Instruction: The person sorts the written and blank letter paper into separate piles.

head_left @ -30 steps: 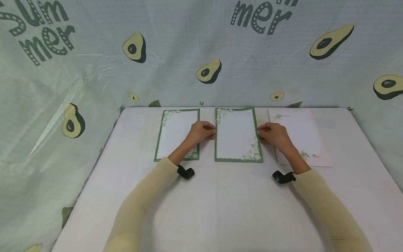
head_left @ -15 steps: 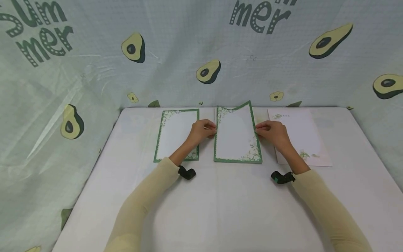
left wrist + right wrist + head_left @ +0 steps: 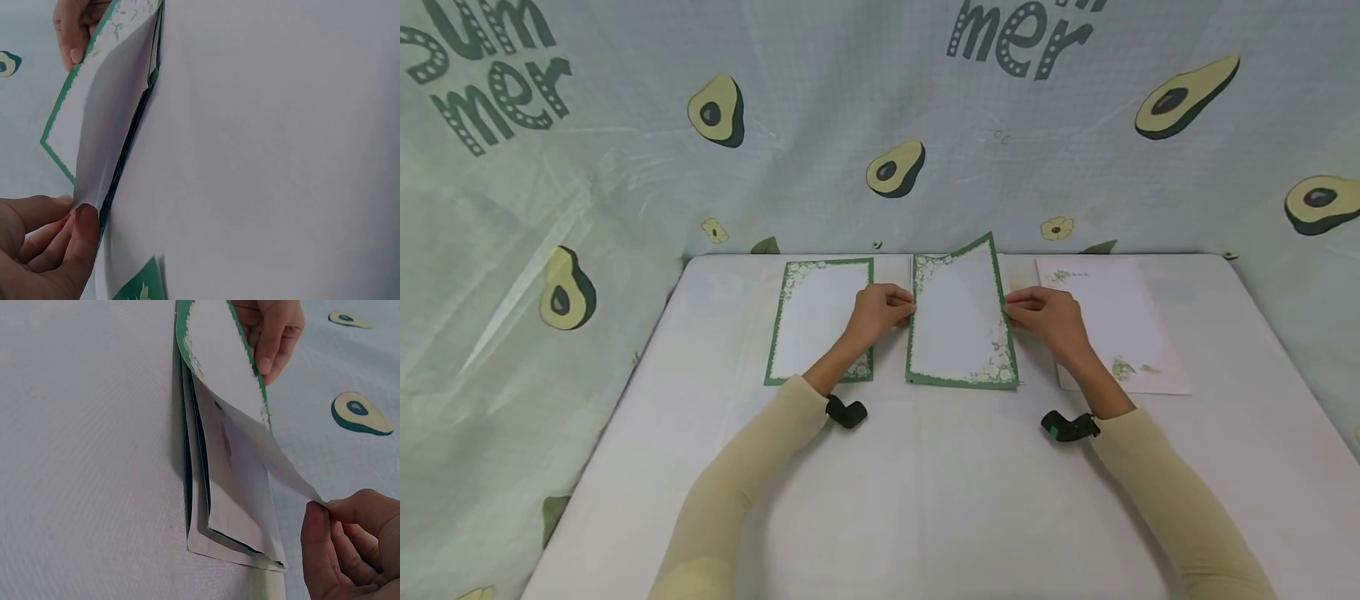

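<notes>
A white sheet of paper [image 3: 958, 317] with a green floral border is raised at the middle of the far side, its far right corner bent up. My left hand [image 3: 880, 308] pinches its left edge between thumb and fingers. Pinching the opposite edge is my right hand [image 3: 1052, 315], seen close up in the right wrist view. Under the sheet lies a thin stack of papers [image 3: 240, 506], with gaps between its layers; the left wrist view shows its dark edge. Part of the stack is hidden by the raised sheet.
Another green-bordered sheet [image 3: 820, 321] lies flat on the left, partly behind my left forearm. At right, a pale pink sheet [image 3: 1123, 333] lies on the white table [image 3: 925, 500]. An avocado-print cloth [image 3: 820, 100] hangs behind the table.
The sheet's right side has risen and its far right corner has curled up. My right hand has moved slightly left with that edge. My left hand has barely moved.
</notes>
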`<control>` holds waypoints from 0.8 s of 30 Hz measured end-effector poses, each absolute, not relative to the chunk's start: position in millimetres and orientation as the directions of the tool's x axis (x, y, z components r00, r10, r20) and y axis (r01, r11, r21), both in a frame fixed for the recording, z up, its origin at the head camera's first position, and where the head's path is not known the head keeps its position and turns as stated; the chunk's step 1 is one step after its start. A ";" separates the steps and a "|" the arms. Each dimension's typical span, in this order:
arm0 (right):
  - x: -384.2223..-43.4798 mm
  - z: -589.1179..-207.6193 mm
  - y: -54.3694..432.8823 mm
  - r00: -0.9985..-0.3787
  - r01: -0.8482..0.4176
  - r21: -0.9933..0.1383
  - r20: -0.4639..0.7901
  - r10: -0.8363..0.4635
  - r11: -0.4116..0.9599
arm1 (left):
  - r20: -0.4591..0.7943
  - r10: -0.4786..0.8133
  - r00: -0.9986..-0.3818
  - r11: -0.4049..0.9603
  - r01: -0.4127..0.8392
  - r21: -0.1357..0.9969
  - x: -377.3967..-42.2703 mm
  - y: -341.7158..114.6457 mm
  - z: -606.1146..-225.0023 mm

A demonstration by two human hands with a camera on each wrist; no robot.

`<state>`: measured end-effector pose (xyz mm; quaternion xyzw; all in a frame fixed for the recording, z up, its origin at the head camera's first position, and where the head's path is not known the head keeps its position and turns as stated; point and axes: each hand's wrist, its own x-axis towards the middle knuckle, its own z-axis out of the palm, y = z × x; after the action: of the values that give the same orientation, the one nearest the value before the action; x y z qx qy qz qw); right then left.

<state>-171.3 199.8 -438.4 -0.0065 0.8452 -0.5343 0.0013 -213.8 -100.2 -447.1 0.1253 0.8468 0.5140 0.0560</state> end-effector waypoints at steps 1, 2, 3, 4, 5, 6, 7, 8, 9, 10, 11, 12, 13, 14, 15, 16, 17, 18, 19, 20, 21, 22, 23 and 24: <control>-170.8 -438.8 199.3 -1.000 -0.015 -0.905 0.012 -0.009 0.426 | 0.041 0.266 -0.963 0.438 0.158 0.885 -213.7 -100.3 -447.0; -170.4 -439.3 198.9 -1.000 -0.017 -0.906 0.016 -0.006 0.423 | 0.047 0.262 -0.964 0.439 0.162 0.884 -213.5 -100.5 -446.6; -169.8 -439.7 198.5 -1.000 -0.021 -0.907 0.022 -0.004 0.421 | 0.051 0.258 -0.965 0.444 0.165 0.880 -213.4 -100.8 -446.5; -169.5 -440.3 198.1 -1.000 -0.023 -0.908 0.025 -0.002 0.418 | 0.053 0.252 -0.966 0.450 0.166 0.877 -213.7 -101.4 -447.3; -169.1 -441.0 197.7 -1.000 -0.028 -0.909 0.029 -0.006 0.415 | 0.056 0.243 -0.968 0.453 0.164 0.876 -214.1 -102.1 -448.4; -168.9 -441.5 197.3 -0.999 -0.035 -0.915 0.034 -0.010 0.403 | 0.059 0.233 -0.971 0.456 0.163 0.875 -214.4 -103.1 -449.2; -168.7 -441.9 196.8 -0.999 -0.042 -0.918 0.040 -0.014 0.394 | 0.063 0.220 -0.973 0.452 0.159 0.878 -214.5 -104.3 -449.8; -168.6 -442.4 196.1 -0.999 -0.046 -0.922 0.044 -0.013 0.385 | 0.066 0.210 -0.975 0.443 0.155 0.883 -214.5 -105.5 -449.7; -168.7 -442.8 195.5 -0.999 -0.052 -0.924 0.052 -0.012 0.379 | 0.071 0.203 -0.977 0.429 0.154 0.890 -214.3 -106.9 -449.3; -168.9 -443.3 194.7 -0.998 -0.055 -0.929 0.057 -0.006 0.365 | 0.078 0.192 -0.978 0.413 0.153 0.898 -214.0 -108.4 -448.6; -169.3 -443.6 193.9 -0.998 -0.059 -0.932 0.063 0.000 0.356 | 0.083 0.181 -0.980 0.398 0.150 0.905 -213.4 -110.0 -447.1; -169.7 -443.7 192.8 -0.998 -0.060 -0.937 0.066 0.007 0.344 | 0.085 0.169 -0.982 0.376 0.144 0.915 -212.9 -111.5 -445.6; -170.2 -443.8 191.6 -0.998 -0.059 -0.940 0.068 0.015 0.337 | 0.087 0.160 -0.983 0.348 0.139 0.927 -212.3 -113.1 -444.0; -170.9 -443.7 190.2 -0.997 -0.057 -0.943 0.069 0.026 0.327 | 0.089 0.151 -0.984 0.326 0.135 0.936 -211.7 -114.8 -442.7; -171.5 -443.6 189.0 -0.997 -0.056 -0.946 0.070 0.031 0.319 | 0.095 0.143 -0.985 0.308 0.135 0.942 -211.0 -116.8 -441.9; -172.2 -443.2 187.6 -0.997 -0.051 -0.950 0.066 0.038 0.307 | 0.088 0.135 -0.987 0.286 0.124 0.950 -208.4 -118.2 -437.4; -172.9 -442.3 186.0 -0.997 -0.046 -0.953 0.060 0.040 0.298 | 0.086 0.128 -0.988 0.263 0.117 0.958 -208.5 -120.0 -437.7; -173.5 -441.2 184.4 -0.998 -0.041 -0.957 0.056 0.042 0.286 | 0.087 0.121 -0.989 0.241 0.114 0.964 -208.5 -121.7 -438.0; -174.3 -440.4 182.9 -0.998 -0.039 -0.961 0.053 0.043 0.275 | 0.089 0.117 -0.989 0.227 0.114 0.967 -208.2 -123.2 -437.9; -175.2 -439.9 181.4 -0.998 -0.039 -0.965 0.052 0.044 0.259 | 0.088 0.112 -0.990 0.220 0.111 0.969 -208.2 -124.6 -438.3; -176.0 -439.5 179.9 -0.998 -0.039 -0.969 0.051 0.042 0.242 | 0.087 0.108 -0.990 0.214 0.108 0.971 -208.2 -126.0 -438.5; -176.9 -439.2 178.1 -0.998 -0.041 -0.973 0.051 0.041 0.225 | 0.081 0.101 -0.992 0.202 0.100 0.974 -208.4 -127.3 -438.4; -178.0 -439.3 176.4 -0.998 -0.044 -0.976 0.054 0.039 0.213 | 0.085 0.091 -0.992 0.198 0.102 0.975 -210.5 -129.2 -442.1; -179.1 -439.8 174.8 -0.998 -0.049 -0.979 0.058 0.037 0.200 | 0.083 0.085 -0.993 0.193 0.098 0.976 -210.1 -130.7 -441.4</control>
<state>-179.1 174.8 -439.8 -0.0038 0.7739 -0.6324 -0.0341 -210.1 -130.7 -441.4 0.0594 0.7722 0.6325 -0.0053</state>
